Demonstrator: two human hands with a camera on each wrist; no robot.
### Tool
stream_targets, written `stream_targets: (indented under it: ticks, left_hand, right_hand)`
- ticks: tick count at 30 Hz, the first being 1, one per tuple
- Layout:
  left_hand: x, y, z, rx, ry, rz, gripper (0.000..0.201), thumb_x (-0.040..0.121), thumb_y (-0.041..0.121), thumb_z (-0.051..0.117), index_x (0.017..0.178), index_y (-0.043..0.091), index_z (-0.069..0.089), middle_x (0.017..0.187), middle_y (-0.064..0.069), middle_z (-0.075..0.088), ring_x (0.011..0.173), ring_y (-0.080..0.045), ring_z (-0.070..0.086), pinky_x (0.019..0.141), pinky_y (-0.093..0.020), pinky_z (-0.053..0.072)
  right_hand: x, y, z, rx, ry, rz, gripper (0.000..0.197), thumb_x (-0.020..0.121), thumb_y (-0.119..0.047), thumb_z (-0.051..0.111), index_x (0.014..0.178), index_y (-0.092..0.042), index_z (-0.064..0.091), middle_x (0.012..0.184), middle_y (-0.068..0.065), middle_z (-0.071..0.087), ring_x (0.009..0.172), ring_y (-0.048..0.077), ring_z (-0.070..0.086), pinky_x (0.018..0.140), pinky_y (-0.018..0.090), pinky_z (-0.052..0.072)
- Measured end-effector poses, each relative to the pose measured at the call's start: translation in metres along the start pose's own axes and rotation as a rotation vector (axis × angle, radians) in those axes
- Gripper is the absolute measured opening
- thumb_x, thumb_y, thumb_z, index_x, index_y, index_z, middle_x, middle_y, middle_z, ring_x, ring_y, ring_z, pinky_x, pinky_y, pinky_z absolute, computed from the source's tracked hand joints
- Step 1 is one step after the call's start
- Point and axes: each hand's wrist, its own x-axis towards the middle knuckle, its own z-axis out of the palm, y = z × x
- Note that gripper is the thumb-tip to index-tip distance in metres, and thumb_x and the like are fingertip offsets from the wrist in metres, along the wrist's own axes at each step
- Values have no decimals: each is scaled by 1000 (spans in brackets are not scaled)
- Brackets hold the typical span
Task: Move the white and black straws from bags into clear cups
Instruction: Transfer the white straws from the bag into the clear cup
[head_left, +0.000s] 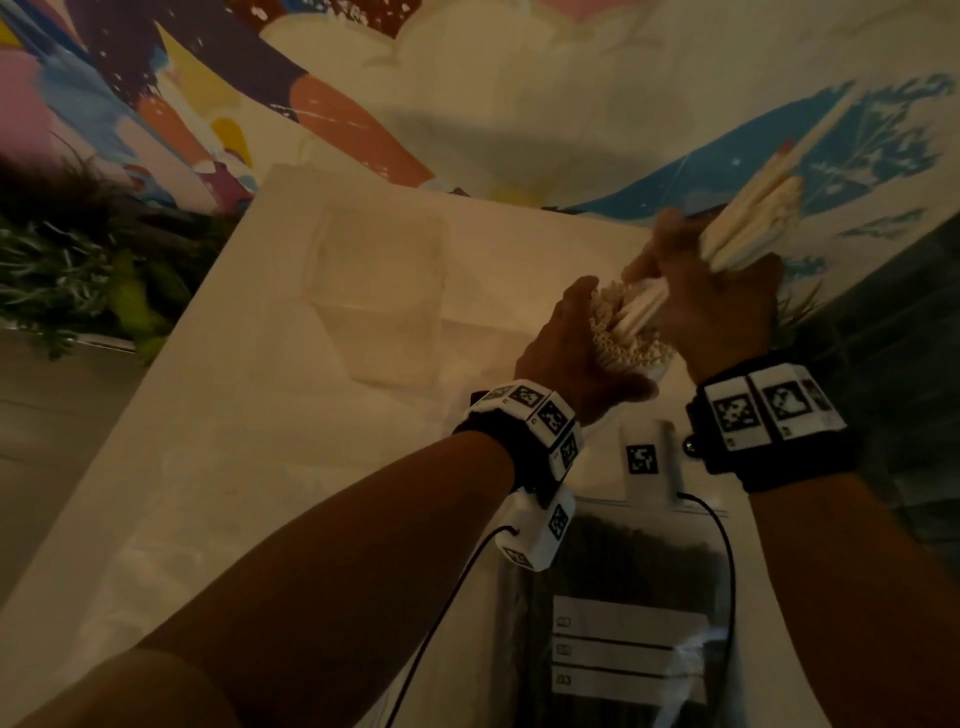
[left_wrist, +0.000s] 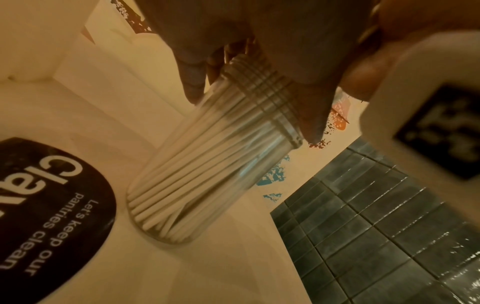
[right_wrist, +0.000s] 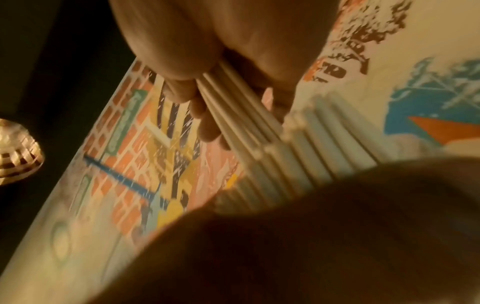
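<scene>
My left hand (head_left: 571, 353) grips a clear cup (left_wrist: 215, 164) near its ribbed rim; the cup stands on the white counter and is packed with white straws (head_left: 623, 343). My right hand (head_left: 711, 301) holds a bundle of white straws (head_left: 753, 213) slanting up to the right, its lower ends over the cup's mouth. In the right wrist view the fingers (right_wrist: 207, 123) curl round that bundle (right_wrist: 244, 115). A clear zip bag of black straws (head_left: 613, 571) lies flat on the counter below my wrists. An emptied clear bag (head_left: 379, 291) lies farther back.
The white counter (head_left: 234, 467) runs to a painted mural wall (head_left: 467, 78) behind. Green plants (head_left: 78, 260) sit at the left. Dark tiles (left_wrist: 376, 216) lie to the right of the counter. A black round sticker with white lettering (left_wrist: 52, 205) is on the counter beside the cup.
</scene>
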Motion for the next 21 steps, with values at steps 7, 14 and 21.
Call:
stream_targets:
  ticks: [7,14,21]
  left_hand:
    - [4,-3,3,9,1,9,118,56,44,87,145,34,10,148,5,35,129,-23,44,104,-43,39]
    - [7,-6,5,4,11,21,120,51,47,88,143,35,11,147,5,35,129,-20,44,105,-44,39]
    - [9,-8,11,-56,25,17,121,33,66,76,134,37,17,138,5,43,120,-20,52,97,-46,47]
  right_hand:
    - [4,11,0,-1,-8,32,38,89,-51,55,59,-32,69,82,2,75,82,13,69,68,10,48]
    - [6,22,-8,-129,-76,76,28,87,-44,60,63,-34,70,81,-5,70,89,19,68,87,28,53]
    - [5,54,-11,-668,-210,218,96,61,-92,35,136,-32,41,144,9,38,132,34,37,108,57,30]
